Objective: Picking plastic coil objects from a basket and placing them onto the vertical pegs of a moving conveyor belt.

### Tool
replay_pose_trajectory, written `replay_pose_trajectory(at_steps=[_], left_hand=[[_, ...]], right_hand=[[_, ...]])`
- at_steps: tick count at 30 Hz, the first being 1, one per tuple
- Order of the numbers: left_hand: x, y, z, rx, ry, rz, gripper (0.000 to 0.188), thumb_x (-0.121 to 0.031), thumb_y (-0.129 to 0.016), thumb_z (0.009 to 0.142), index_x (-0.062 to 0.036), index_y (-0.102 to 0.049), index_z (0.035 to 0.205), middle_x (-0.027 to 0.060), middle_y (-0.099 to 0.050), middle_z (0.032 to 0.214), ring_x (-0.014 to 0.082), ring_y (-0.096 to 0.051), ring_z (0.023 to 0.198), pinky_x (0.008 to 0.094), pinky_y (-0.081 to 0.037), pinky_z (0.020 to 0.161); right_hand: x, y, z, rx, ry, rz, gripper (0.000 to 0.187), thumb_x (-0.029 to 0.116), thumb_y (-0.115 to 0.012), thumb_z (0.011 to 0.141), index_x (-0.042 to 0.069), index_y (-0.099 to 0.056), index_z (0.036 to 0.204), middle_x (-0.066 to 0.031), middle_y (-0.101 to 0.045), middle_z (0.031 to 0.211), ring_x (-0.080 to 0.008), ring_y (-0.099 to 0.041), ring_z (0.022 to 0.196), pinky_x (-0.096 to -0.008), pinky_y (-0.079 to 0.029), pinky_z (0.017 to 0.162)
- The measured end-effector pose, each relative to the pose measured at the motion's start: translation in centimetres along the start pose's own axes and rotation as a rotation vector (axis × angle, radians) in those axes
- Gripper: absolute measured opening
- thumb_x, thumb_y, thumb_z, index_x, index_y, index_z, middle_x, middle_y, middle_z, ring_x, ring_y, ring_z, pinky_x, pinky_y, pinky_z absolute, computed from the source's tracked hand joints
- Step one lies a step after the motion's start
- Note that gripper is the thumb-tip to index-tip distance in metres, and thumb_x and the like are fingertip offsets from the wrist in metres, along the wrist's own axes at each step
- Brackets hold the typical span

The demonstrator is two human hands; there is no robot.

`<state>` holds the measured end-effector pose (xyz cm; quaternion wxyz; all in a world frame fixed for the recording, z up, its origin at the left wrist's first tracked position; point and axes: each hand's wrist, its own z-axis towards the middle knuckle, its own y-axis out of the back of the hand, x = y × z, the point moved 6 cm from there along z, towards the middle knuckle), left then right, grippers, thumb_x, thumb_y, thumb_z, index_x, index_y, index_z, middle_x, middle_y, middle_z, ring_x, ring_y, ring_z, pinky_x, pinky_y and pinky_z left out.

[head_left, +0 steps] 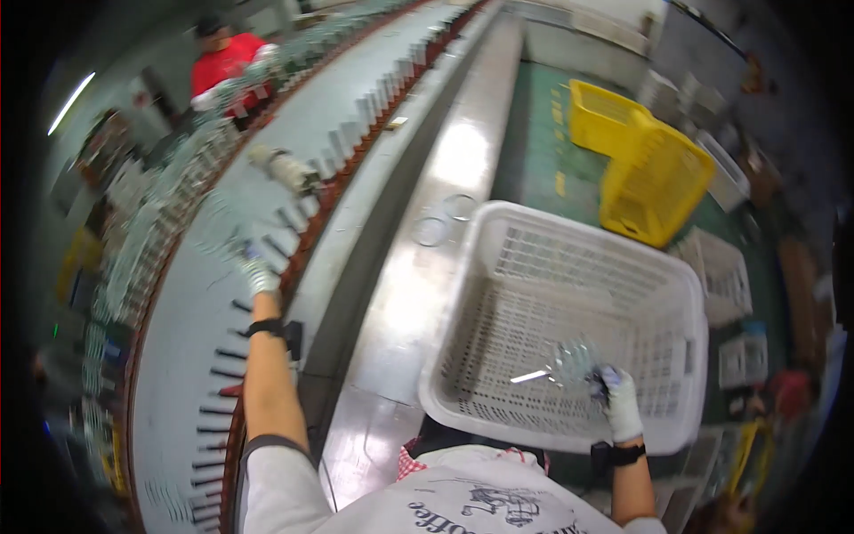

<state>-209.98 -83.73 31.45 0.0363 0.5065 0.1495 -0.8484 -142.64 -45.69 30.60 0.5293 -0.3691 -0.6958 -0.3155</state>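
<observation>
My left hand, in a white glove with dark fingertips, reaches out over the pale conveyor belt. Just past its fingers are clear, curved glass-like pieces; blur hides whether the fingers grip them. On the right, my gloved right hand is inside the white perforated plastic basket, above its floor. Its fingers are closed on a cluster of clear glass-like pieces. A short white strip shows beside that cluster.
Two clear round pieces lie on the metal ledge. Upright dark slats line the belt. Across it, a person in red handles clear pieces near a white cylindrical object. Yellow baskets stand on the green floor.
</observation>
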Motion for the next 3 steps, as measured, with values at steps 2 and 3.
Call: replay_pose_trajectory(at_steps=[2,3], left_hand=[[1.6,-4.7,-3.5,0.156,0.455,-0.2,0.06,0.006,-0.046,0.074,-0.0092,-0.033,0.131,0.0055,-0.044,0.121,0.0139,-0.044,0.095,0.0263,-0.038,0.088],[1.9,-7.5,-6.5,0.217,0.494,-0.197,0.06,0.006,-0.046,0.074,-0.0092,-0.033,0.131,0.0055,-0.044,0.121,0.0139,-0.044,0.095,0.0263,-0.038,0.088]], right_hand=[[-0.7,0.8,-2.3,-0.097,-0.068,-0.049,0.038,0.036,-0.056,0.082,0.0,-0.061,0.091,-0.0046,-0.06,0.075,-0.0092,-0.052,0.058,-0.0233,-0.042,0.052],[-1.4,0.9,-1.6,-0.028,-0.126,-0.157,0.037,0.036,-0.055,0.083,0.0,-0.062,0.09,-0.0044,-0.061,0.073,-0.0095,-0.053,0.059,-0.0244,-0.042,0.053]])
